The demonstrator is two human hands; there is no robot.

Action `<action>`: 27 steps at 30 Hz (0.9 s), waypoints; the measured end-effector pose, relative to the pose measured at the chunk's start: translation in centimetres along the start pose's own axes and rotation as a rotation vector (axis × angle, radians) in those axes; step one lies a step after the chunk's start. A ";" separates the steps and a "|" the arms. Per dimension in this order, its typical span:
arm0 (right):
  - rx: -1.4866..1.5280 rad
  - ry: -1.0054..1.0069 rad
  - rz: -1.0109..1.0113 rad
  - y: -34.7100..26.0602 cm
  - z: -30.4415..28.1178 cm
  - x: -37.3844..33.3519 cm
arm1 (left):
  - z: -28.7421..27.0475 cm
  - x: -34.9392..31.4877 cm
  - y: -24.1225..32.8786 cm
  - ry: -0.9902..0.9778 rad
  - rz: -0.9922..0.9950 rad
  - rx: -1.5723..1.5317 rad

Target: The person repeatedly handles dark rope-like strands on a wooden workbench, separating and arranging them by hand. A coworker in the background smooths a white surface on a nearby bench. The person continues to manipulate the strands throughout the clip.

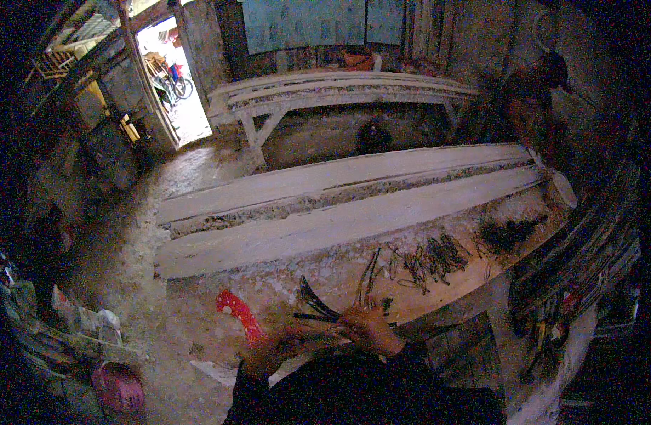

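Close to my body, both hands meet over the near edge of a low work surface. My left hand (286,342) reaches across to the right, its fingers closed at the near end of some thin black strips (315,301). My right hand (371,330) is closed round the same end, fingertips touching the left ones. The strips fan out away from me; their exact kind is too dark to tell. Beside my left wrist lies a curved red piece (240,314) with a hole near its far end. More thin dark strips (368,276) lie just beyond my right hand.
Two long pale planks (353,219) run across the surface, with a gap between them. Tangled dark loops (435,262) lie to the right. A pale bench (269,106) stands behind, near a bright doorway (176,85). At lower left is a pink round object (118,387).
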State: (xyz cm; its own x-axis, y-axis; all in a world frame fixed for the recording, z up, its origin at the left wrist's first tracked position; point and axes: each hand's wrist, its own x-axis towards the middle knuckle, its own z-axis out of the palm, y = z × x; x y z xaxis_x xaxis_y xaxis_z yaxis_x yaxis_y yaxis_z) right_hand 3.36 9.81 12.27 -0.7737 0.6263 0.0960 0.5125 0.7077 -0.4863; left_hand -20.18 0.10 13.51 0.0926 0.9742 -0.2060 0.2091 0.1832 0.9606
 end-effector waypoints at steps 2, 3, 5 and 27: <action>0.402 -0.216 0.078 1.6 0.3 -0.9 | -0.4 -0.2 2.2 -0.040 0.108 0.194; 0.580 -0.190 0.092 2.0 0.2 -1.5 | -1.3 -0.2 3.4 -0.096 0.161 0.313; 0.787 -0.109 0.074 2.1 -0.3 -2.2 | -1.9 -0.3 4.9 -0.068 0.157 0.339; 0.816 0.087 0.071 -1.1 -8.1 -4.8 | 5.9 -1.3 4.0 0.136 0.270 0.237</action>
State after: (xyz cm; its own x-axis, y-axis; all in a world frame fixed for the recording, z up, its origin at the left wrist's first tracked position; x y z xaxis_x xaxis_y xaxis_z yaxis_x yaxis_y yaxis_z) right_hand 9.52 8.70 19.34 -0.7012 0.7070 0.0919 0.1013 0.2264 -0.9688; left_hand -13.79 -1.26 16.49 0.0487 0.9947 0.0902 0.4160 -0.1024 0.9036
